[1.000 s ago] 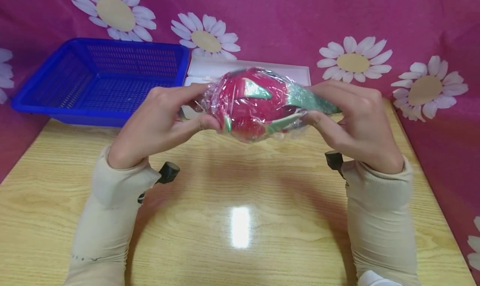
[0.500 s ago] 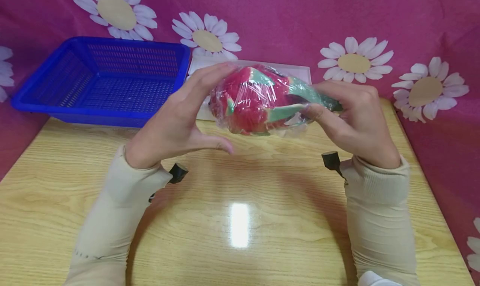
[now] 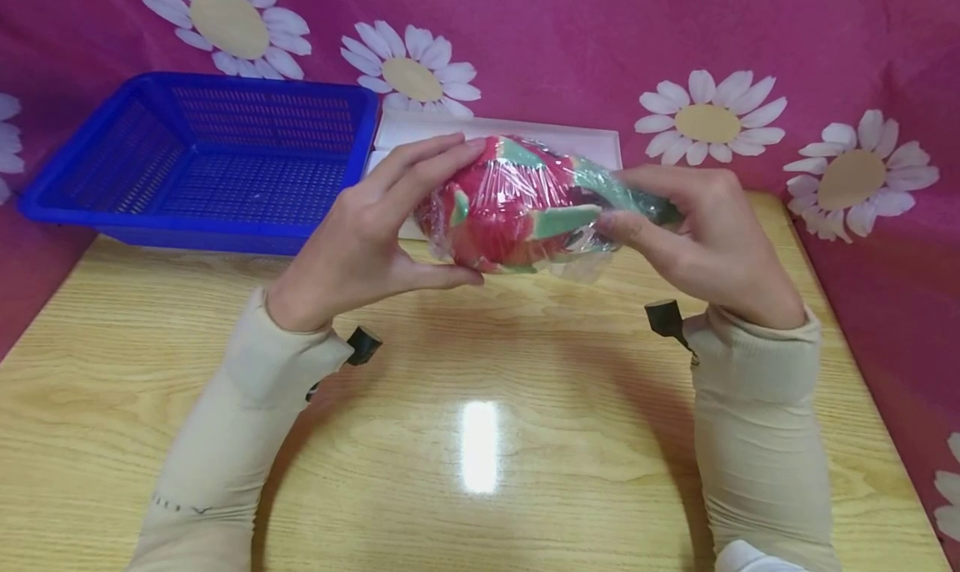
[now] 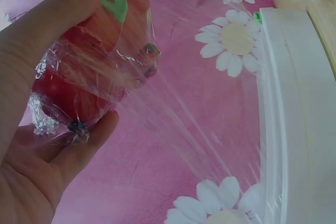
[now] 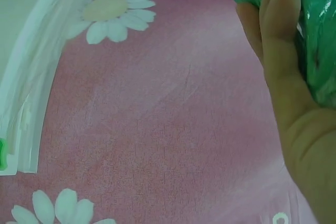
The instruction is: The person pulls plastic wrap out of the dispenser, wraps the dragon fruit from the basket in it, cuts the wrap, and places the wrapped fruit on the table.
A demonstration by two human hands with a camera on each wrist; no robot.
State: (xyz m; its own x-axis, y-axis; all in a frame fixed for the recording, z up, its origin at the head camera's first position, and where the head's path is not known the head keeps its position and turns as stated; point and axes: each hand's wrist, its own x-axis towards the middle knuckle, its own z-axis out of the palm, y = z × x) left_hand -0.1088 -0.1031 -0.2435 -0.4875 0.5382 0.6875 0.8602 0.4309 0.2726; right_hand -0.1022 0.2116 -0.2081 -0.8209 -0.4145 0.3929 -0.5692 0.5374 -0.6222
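A dragon fruit [image 3: 502, 193], red with green leafy scales, is held above the table, wrapped in shiny cling film. My left hand [image 3: 367, 230] grips its rounded left end, fingers over the top and thumb below. My right hand [image 3: 712, 243] pinches the green tapered end between thumb and fingers. Behind the fruit lies a long white cling film dispenser [image 3: 577, 143], partly hidden. In the left wrist view, a stretched sheet of cling film [image 4: 178, 124] runs from the fruit to the dispenser. A green piece [image 5: 2, 153] shows on the dispenser's end in the right wrist view.
A blue plastic basket [image 3: 247, 234] stands at the back left, beside the dispenser. The wood-grain table [image 3: 480, 363] spreads below the hands. A pink cloth [image 3: 555, 47] with daisies hangs behind it.
My left hand let go of the fruit's left end, spread its fingers, moved right and gripped it again further over. The fruit turned slightly. My right hand kept its hold.
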